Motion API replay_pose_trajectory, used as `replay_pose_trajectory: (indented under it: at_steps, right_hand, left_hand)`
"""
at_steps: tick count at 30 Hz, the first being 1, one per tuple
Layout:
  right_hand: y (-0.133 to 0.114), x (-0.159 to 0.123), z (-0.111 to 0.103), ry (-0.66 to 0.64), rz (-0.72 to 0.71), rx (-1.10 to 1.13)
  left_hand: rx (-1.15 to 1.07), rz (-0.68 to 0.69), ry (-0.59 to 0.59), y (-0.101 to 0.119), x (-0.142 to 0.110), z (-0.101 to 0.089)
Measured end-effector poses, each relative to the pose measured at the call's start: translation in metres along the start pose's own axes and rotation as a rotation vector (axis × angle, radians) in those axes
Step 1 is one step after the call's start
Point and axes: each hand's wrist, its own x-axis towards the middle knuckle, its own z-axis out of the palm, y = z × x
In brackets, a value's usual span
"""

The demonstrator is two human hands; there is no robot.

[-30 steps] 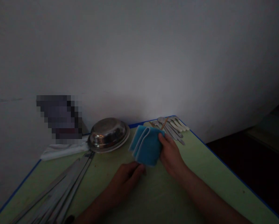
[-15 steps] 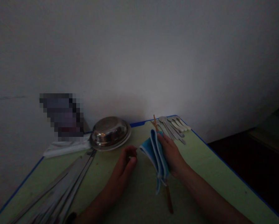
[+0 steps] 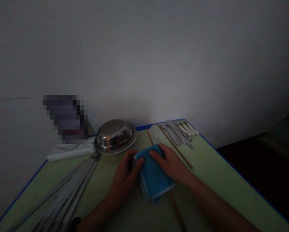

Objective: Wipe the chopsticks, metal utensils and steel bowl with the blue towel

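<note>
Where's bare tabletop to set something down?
Roomiest: green tabletop between right forearm and blue right edge. Narrower: between flat grey strips and left forearm. Crowded: far right, by metal cutlery; back, by upturned round steel bowl; centre, around folded blue cloth.

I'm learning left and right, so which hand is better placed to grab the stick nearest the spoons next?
Probably the right hand, beside that stick; the left hand is farther off. Both hands hold the blue cloth, so the right would need freeing first.
</note>
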Motion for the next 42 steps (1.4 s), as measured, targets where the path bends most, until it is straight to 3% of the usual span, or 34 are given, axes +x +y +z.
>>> replay_pose_trajectory:
  at_steps: [3, 5, 8, 11, 13, 16, 19, 25, 28, 32, 38, 42]
  right_hand:
    - [0.003, 0.001, 0.000, -0.032, 0.078, 0.150]
    - [0.002, 0.002, 0.001, 0.032, 0.137, 0.305]
    - [0.000, 0.005, 0.001, 0.206, 0.212, 0.606]
    - [0.000, 0.009, 0.001, 0.371, 0.264, 0.847]
    - [0.000, 0.011, 0.002, 0.416, 0.295, 0.931]
    - [-0.001, 0.010, 0.005, 0.427, 0.315, 0.989]
    - [0.000, 0.012, 0.001, 0.472, 0.301, 1.000]
    - [0.010, 0.027, -0.033, 0.662, 0.220, 0.994]
    - [0.013, 0.031, -0.043, 0.656, 0.162, 0.972]
    - [0.007, 0.026, -0.034, 0.587, 0.129, 0.929]
    - [-0.004, 0.012, -0.008, 0.253, 0.241, 0.926]
    - [-0.002, 0.013, -0.010, 0.298, 0.244, 0.955]
  left_hand:
    - [-0.040, -0.005, 0.024, 0.000, 0.001, 0.000]
    - [-0.097, -0.046, -0.043, 0.000, 0.001, -0.001]
    - [-0.105, -0.034, -0.282, 0.000, -0.001, -0.003]
    - [0.033, 0.128, -0.534, 0.000, -0.005, -0.003]
    - [0.199, 0.188, -0.604, 0.001, -0.008, -0.001]
    - [0.423, 0.224, -0.586, 0.005, -0.012, 0.004]
    - [0.478, 0.277, -0.585, 0.007, -0.014, 0.004]
    - [0.483, 0.298, -0.612, 0.005, -0.014, -0.001]
    - [0.464, 0.285, -0.618, 0.003, -0.015, -0.002]
    - [0.446, 0.242, -0.595, 0.002, -0.014, 0.000]
    - [0.258, 0.091, -0.653, 0.000, -0.011, 0.003]
    - [0.205, 0.054, -0.595, 0.000, -0.009, 0.003]
